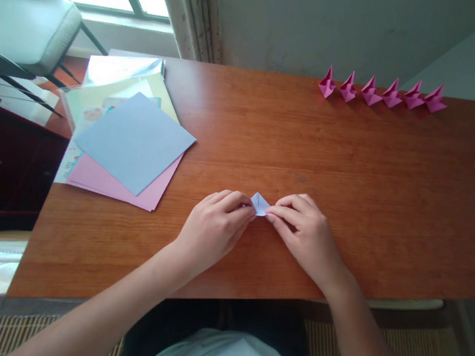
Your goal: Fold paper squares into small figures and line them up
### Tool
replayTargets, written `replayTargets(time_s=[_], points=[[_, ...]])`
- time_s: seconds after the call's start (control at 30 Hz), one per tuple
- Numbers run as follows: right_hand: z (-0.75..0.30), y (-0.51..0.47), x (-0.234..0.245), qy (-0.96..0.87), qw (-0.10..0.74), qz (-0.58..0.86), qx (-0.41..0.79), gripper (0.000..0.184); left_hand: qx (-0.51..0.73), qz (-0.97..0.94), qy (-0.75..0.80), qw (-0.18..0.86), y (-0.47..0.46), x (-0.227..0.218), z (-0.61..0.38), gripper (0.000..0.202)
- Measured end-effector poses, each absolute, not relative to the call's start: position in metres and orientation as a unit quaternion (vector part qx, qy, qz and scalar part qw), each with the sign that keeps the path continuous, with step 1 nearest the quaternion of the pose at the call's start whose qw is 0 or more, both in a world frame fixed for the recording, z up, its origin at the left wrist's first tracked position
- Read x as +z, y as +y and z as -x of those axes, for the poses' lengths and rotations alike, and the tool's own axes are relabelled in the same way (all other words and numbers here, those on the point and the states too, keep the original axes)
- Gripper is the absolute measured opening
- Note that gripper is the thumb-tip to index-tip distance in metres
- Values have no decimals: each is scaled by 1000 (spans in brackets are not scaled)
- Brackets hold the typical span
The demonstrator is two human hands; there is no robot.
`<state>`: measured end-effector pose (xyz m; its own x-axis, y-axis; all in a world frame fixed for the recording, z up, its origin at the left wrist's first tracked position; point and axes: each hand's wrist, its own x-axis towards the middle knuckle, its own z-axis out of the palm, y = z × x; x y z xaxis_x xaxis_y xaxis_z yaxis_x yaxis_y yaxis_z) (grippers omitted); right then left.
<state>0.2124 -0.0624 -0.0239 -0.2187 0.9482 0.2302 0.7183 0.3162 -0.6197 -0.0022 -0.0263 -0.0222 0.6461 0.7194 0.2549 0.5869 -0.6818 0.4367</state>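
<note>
A small piece of folded light-blue paper (pixel 260 204) is held just above the wooden table (pixel 242 143), its pointed top facing away from me. My left hand (pixel 223 219) pinches its left side between thumb and fingers, hiding that end. At the right corner, the thumb and fingertips of my right hand (pixel 302 228) close on the paper as well. A crease runs down from the tip of the folded piece.
Several pink origami figures (pixel 370 92) stand in a row along the table's far edge. On the left, a blue square sheet (pixel 136 142) lies over pink sheets (pixel 145 195) and plastic-covered packs (pixel 124 66). A chair (pixel 23 27) stands beyond the table's left side.
</note>
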Motion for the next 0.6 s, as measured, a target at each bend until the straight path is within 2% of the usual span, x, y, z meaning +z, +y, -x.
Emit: replayTargets(time_s=[0.13, 0.33, 0.6], points=[[-207, -57, -21, -735, 280, 582, 206, 12, 225, -860, 414, 194, -25, -21, -2, 20], [-201, -52, -19, -707, 276, 618, 204, 6, 225, -835, 464, 193, -24, -21, -8, 21], [-192, -51, -22, -677, 290, 649, 190, 10, 215, -826, 476, 211, -24, -18, -10, 19]])
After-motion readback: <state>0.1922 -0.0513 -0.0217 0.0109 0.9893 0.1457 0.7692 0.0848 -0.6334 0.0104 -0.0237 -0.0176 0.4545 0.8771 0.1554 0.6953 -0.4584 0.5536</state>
